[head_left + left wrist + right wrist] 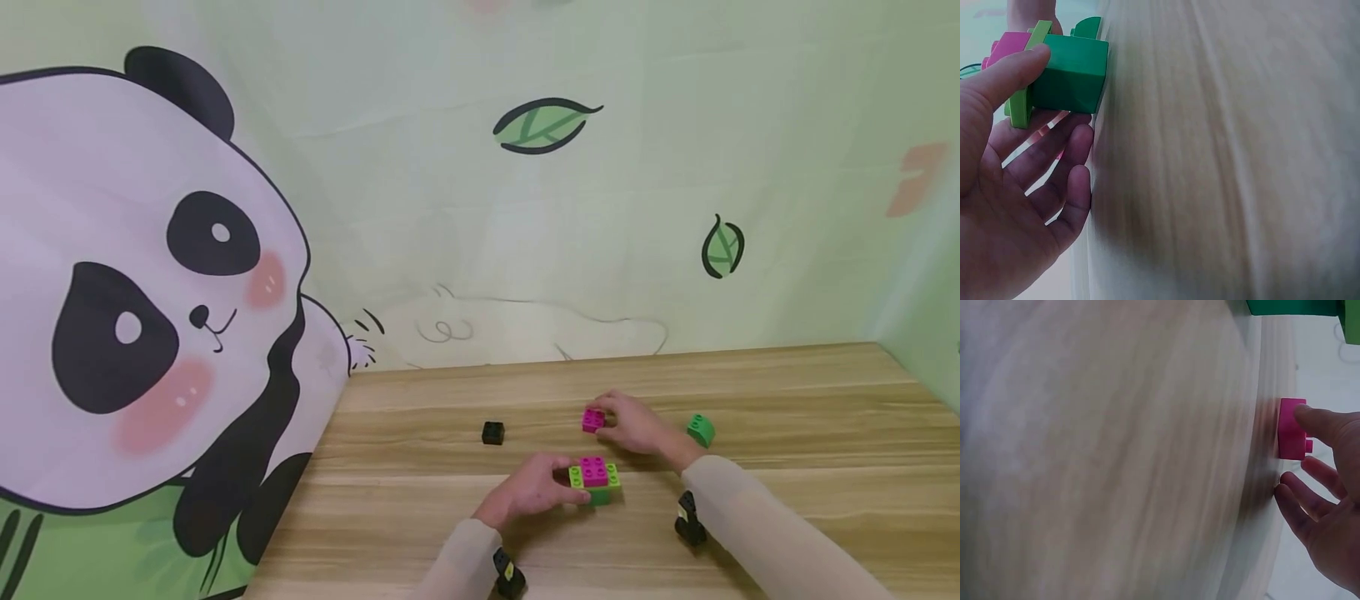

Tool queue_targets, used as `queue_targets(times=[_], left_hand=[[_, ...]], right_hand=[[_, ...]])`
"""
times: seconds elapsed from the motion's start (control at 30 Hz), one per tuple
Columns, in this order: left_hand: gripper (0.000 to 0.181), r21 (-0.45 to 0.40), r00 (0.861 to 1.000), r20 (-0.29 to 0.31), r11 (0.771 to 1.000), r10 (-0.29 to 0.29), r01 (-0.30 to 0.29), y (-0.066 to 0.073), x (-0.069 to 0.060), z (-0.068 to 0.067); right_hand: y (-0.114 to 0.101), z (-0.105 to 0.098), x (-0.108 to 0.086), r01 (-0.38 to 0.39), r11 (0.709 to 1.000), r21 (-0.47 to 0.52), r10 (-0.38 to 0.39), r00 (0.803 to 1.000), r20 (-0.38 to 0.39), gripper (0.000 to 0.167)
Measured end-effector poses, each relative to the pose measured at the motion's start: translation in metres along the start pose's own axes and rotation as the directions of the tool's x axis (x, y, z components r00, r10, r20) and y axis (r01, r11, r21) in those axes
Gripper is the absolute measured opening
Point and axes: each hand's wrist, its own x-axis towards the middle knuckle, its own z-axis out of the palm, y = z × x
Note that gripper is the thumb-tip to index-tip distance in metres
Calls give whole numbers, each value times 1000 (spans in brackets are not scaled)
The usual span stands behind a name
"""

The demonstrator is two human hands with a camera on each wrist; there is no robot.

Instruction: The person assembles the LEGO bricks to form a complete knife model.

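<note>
A block stack stands on the table, with a pink block (594, 472) on top, a lime layer (1020, 107) beneath it and a dark green block (1071, 74) at the bottom. My left hand (534, 487) grips the stack from its left side, thumb on the near side and fingers behind. Farther back, a small pink block (592, 420) rests on the table. My right hand (636, 423) pinches that block from the right; in the right wrist view the thumb of the hand (1335, 481) lies on the block (1292, 429), other fingers loosely bent.
A small black block (492, 432) lies on the table left of the small pink one. To the right, behind my right wrist, is a rounded green block (701, 429). A cloth with a printed panda (225, 333) and leaves hangs behind the wooden table (405, 400).
</note>
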Motion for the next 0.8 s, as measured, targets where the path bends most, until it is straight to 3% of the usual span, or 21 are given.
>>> queue_targets(times=[0.4,0.8], left_hand=[[22,7,1000,-8,1000,9,-9,0,-1,-1],[21,-13,1000,-6,1000,6,-6,0,1,1]], right_hand=[[1,2,3,33,999,38,-32,999,-17,41],[-6,-6,-12,18,988,152,-20,1000,13,35]])
